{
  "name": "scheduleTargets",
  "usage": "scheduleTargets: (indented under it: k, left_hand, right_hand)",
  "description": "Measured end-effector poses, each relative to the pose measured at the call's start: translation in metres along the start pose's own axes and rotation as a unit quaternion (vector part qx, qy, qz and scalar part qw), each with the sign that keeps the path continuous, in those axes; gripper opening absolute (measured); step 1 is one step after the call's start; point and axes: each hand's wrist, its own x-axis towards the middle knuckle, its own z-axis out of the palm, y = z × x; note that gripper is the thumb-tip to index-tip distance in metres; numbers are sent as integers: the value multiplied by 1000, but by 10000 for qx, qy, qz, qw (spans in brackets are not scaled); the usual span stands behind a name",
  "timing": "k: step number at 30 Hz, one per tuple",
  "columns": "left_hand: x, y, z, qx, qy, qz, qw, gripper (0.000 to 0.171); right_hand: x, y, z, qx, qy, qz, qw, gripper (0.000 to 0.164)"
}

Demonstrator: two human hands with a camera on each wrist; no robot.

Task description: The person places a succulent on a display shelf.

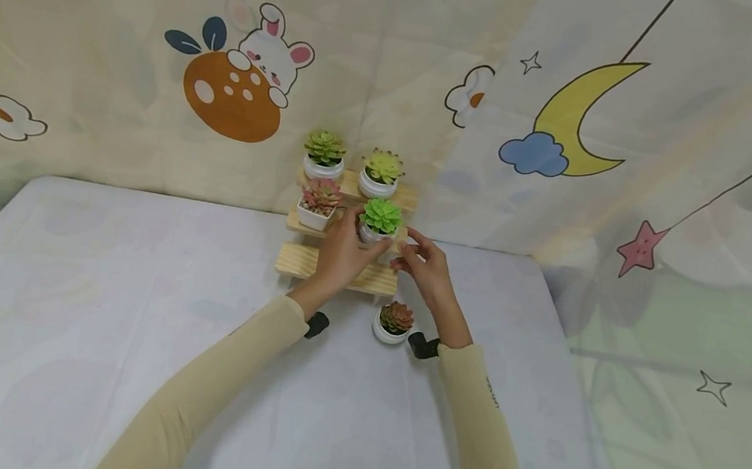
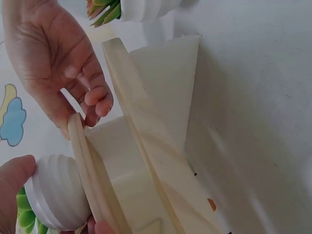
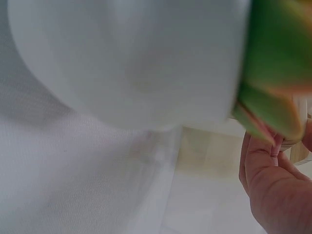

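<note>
My left hand (image 1: pixel 343 252) grips a small white pot with a bright green artificial succulent (image 1: pixel 381 216), at the right of the middle tier of a wooden plant stand (image 1: pixel 299 260). In the left wrist view, its thumb lies on the ribbed white pot (image 2: pixel 57 192). My right hand (image 1: pixel 430 272) pinches the right end of the middle board (image 2: pixel 80 151), fingers curled. A reddish succulent in a round white pot (image 1: pixel 394 323) stands on the table before the stand; its pot (image 3: pixel 131 58) fills much of the right wrist view, blurred.
On the top tier sit two green succulents, one at left (image 1: pixel 324 154) and one at right (image 1: pixel 381 172). A pink succulent in a square pot (image 1: pixel 317 205) is at the middle tier's left. The white-covered table (image 1: pixel 101 297) meets a patterned cloth backdrop (image 1: pixel 381 52) behind the stand.
</note>
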Motion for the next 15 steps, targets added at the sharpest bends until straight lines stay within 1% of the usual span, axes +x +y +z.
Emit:
scheduleTargets:
  k: [4,8,12,15]
  left_hand:
    - [-4,-4,1,-178,-27,103,9998,73]
    - [-12,-10,1,-259,70,357,9990,74]
    - [-20,-15,2,-108,236,692,9973,72]
    - [-28,-17,1,12,305,836,9960,71]
  right_hand:
    - [0,0,0,6,-4,27,10000,49]
    - [1,0,0,43,19,9,10000,48]
    - [2,0,-1,-24,15,-9,10000,48]
    - [2,1,-2,-84,0,-7,10000,48]
